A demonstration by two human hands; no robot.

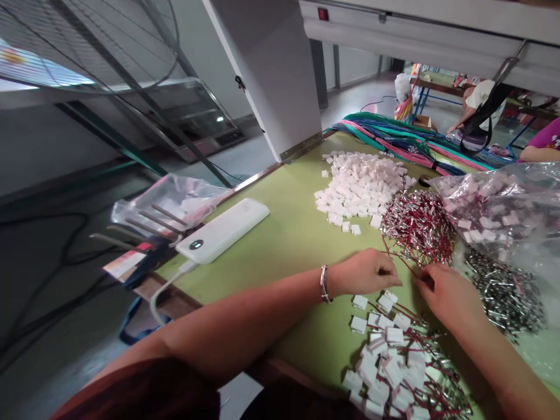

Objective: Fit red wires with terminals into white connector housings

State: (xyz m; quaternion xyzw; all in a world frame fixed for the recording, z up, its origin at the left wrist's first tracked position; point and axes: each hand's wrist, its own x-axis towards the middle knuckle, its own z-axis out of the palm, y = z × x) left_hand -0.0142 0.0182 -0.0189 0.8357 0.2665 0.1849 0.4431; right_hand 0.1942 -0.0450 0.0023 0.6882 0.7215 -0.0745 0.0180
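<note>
My right hand (452,294) is closed, its thumb and forefinger pinching a thin red wire (406,263) at the near edge of a heap of short red wires with metal ends (420,224). Just to the left, my left hand (365,273) has its fingers curled in, a bracelet on the wrist; whatever is between its fingertips is hidden. Below both hands lies a pile of white plastic connectors with red wires attached (394,361). Beyond them spreads a heap of loose white connectors (361,184).
Dark metal pins (503,289) and a clear plastic bag of parts (494,204) lie at the right. Bundled coloured cables (394,140) run along the back. A white power bank (225,230) with a cable sits by the left table edge. A person (479,99) is in the background.
</note>
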